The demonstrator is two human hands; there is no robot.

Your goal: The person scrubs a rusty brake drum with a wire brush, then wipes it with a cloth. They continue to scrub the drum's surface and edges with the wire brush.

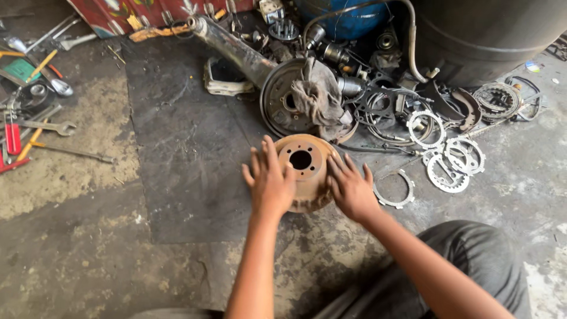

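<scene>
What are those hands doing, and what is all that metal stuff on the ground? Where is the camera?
The camera sits on a person's head and looks down, so you see that person's own two arms. The left hand and the right hand lie flat, fingers spread, on either side of a rusty round drum, a car brake part with a hole in the middle. Neither hand grips it; they press on its sides. It rests on a dark mat on the dirty concrete floor. Behind it lies an axle with a round plate and a grey rag draped over it. To the right are toothed metal rings. To the left lie wrenches.
</scene>
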